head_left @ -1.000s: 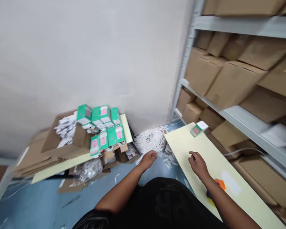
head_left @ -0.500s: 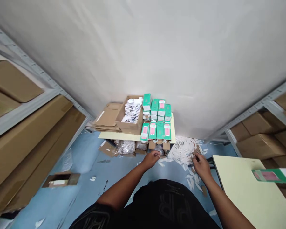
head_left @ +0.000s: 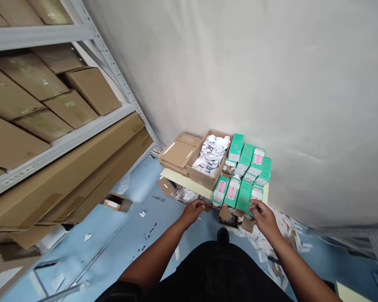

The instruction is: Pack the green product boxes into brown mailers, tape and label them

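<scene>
A stack of green boxes with pink windows (head_left: 245, 176) stands on a pale yellow board (head_left: 182, 178) low against the wall. My right hand (head_left: 263, 214) is at the front row of these boxes, fingers curled, fingertips at the lower edge of one box. I cannot tell whether it grips anything. My left hand (head_left: 193, 208) hovers at the board's front edge, left of the boxes, fingers pinched together on something too small to make out. An open cardboard box (head_left: 198, 176) full of white packets sits beside the green boxes.
Flattened cartons (head_left: 176, 152) lie left of the open box. Metal shelving (head_left: 59, 144) with brown cartons fills the left side. Clear plastic bags (head_left: 184, 194) lie under the board. A small open carton (head_left: 116, 202) and white paper scraps (head_left: 283, 235) lie on the blue floor.
The view has swung left, from the right-hand shelving and long yellow board to the left-hand shelving. Both hands have moved forward to the front edge of the board with the green boxes.
</scene>
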{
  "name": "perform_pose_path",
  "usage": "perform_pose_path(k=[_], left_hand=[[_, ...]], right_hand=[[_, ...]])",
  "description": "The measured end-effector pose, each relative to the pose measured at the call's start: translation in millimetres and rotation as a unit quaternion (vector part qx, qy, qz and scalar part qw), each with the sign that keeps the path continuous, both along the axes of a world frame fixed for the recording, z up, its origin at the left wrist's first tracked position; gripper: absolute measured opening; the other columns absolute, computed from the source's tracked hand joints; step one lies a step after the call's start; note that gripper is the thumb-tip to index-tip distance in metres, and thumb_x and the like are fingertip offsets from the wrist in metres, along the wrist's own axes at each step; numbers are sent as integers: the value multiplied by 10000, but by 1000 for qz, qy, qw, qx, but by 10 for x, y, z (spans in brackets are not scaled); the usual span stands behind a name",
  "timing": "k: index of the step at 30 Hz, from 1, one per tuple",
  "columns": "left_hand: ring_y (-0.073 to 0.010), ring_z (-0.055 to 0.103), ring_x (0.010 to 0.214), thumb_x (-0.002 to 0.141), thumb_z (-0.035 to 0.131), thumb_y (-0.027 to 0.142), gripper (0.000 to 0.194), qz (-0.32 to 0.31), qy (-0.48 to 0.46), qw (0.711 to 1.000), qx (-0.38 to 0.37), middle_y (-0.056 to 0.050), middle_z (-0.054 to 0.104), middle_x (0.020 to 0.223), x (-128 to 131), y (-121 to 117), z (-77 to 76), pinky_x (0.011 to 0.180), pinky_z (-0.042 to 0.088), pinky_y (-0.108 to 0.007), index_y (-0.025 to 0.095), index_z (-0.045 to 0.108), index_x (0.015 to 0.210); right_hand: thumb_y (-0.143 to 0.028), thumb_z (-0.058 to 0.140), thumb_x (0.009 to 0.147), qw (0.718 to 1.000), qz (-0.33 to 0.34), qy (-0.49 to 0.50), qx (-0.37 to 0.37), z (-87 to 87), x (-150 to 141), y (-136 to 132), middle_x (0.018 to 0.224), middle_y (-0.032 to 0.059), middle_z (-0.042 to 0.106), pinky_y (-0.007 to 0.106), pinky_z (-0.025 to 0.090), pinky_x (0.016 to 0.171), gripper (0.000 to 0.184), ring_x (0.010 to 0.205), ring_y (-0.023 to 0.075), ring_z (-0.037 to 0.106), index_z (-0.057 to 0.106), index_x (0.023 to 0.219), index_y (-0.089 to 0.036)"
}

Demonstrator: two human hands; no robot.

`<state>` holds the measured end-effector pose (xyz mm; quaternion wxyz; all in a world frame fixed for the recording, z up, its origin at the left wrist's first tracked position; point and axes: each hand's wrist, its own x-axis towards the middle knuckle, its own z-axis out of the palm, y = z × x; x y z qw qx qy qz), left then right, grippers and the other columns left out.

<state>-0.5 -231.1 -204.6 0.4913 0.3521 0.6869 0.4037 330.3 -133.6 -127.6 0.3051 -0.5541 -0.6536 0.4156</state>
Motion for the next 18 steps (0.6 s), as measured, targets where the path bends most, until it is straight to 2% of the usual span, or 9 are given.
perform_pose_path(k=[3, 6, 11, 15, 18], left_hand=[[-209, 682, 841, 777, 688, 368, 270, 51, 8, 999, 3, -58, 749, 912, -212, 161, 52, 769, 530, -317, 182, 723, 970], [-202, 683, 831, 774, 687, 375, 296, 103, 15, 995, 10, -54, 745, 907, -393, 317, 173, 770, 525, -311, 180, 718, 996], [-199, 693, 862, 763, 699, 332, 283, 161, 26, 986, 33, -65, 757, 962, -782, 508, 396, 798, 529, -312, 175, 716, 998], [-199, 702, 896, 768, 694, 312, 274, 167, 58, 983, 47, -58, 762, 966, -1327, 660, 518, 845, 537, -320, 182, 717, 1008], [-205, 710, 920, 780, 690, 308, 260, 154, 93, 983, 45, -53, 763, 960, -1879, 865, 553, 876, 539, -326, 183, 715, 1007]], right_hand=[[-474, 596, 869, 998, 59, 33, -11, 89, -348, 466, 950, 72, 743, 330, 529, 780, 411, 858, 239, 679, 740, 1129, -190], [-451, 577, 870, 991, 122, 57, -20, 199, -763, 854, 885, 52, 722, 324, 515, 727, 402, 789, 224, 655, 732, 1131, -187], [-398, 585, 835, 977, 210, 33, -10, 422, -1587, 1276, 822, 22, 713, 326, 496, 703, 368, 740, 213, 641, 731, 1109, -201], [-365, 602, 816, 964, 263, 42, -13, 524, -2293, 1451, 846, 13, 733, 325, 507, 731, 336, 778, 213, 664, 730, 1096, -232], [-331, 626, 782, 960, 271, 69, -27, 447, -2842, 1540, 919, 18, 754, 334, 518, 771, 330, 804, 212, 681, 729, 1085, -251]])
